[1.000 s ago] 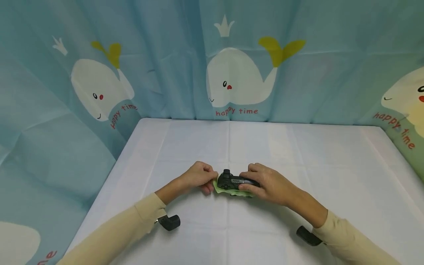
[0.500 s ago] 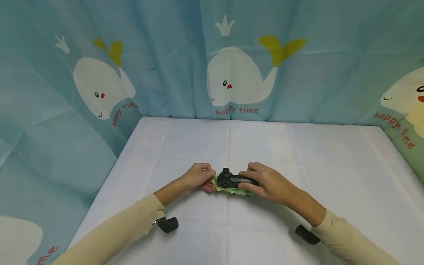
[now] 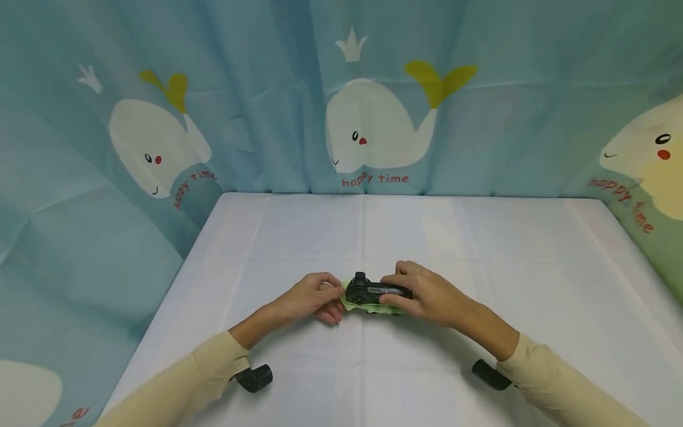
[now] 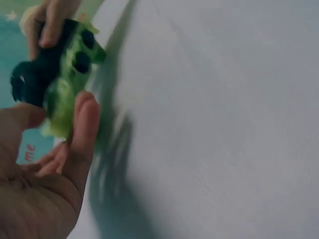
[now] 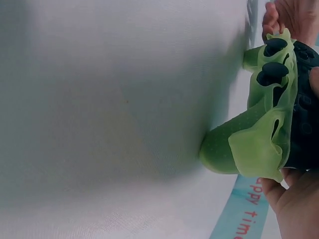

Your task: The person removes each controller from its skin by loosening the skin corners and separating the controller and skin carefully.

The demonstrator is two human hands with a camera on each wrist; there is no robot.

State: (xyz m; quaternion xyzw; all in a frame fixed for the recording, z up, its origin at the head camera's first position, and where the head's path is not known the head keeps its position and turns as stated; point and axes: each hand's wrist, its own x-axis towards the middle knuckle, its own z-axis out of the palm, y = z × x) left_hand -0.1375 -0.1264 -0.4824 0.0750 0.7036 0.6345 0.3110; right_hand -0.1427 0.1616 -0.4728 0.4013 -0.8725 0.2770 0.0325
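A black game controller [image 3: 358, 290] lies over a light-green silicone cover [image 5: 259, 154], raised off the white tabletop in the head view. In the right wrist view the cover's soft handle sleeves hang away from the controller, and two black thumbsticks [image 5: 273, 73] poke through its holes. My right hand [image 3: 434, 296] grips the right end of the controller, fingers on its far side and thumb on the near side. At the other end, my left hand [image 3: 312, 296] pinches the edge of the cover between thumb and index finger [image 4: 85, 119]; its other fingers hang below.
A white cloth [image 3: 480, 237] covers the table. Blue curtains [image 3: 277, 101] with printed whales stand along the back and left side. Below each forearm a black wrist-mounted device [image 3: 256, 378] sits close over the cloth.
My left wrist and forearm have shifted a little left and nearer, its lower fingers hanging more loosely. The head view has turned slightly. The right hand keeps its grip on the controller.
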